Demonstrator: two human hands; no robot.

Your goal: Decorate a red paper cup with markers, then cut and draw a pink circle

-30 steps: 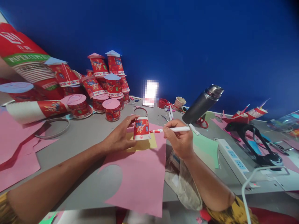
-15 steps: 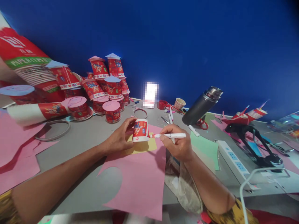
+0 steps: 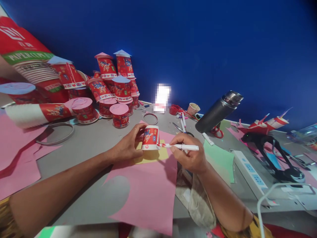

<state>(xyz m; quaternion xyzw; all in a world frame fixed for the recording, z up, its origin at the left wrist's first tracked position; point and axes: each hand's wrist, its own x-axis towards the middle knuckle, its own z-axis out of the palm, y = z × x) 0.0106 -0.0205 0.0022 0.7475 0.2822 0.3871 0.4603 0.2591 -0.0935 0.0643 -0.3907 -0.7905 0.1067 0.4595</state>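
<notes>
My left hand (image 3: 128, 145) grips a red and white printed paper cup (image 3: 151, 137) from its left side, with the cup upside down and its white rim low. In my right hand (image 3: 189, 153) is a white marker pen (image 3: 185, 146), held nearly level. Its red tip end reaches the right side of the cup near the rim; whether it touches I cannot tell. Beneath the cup lie a yellow paper piece (image 3: 162, 154) and a pink paper sheet (image 3: 151, 191) with a round cut-out at its left edge.
Stacked red cups with paper tops (image 3: 122, 89) stand at the left, beside a bag of paper cups (image 3: 29, 56). A dark flask (image 3: 215, 114) leans at the back right, near red-handled scissors (image 3: 218, 132). A white power strip (image 3: 250, 175), green paper (image 3: 219, 158) and black headset-like frame (image 3: 269, 155) lie right.
The whole view has shifted slightly. My left hand still holds the cup and my right hand the marker, its tip staying at the cup's right side.
</notes>
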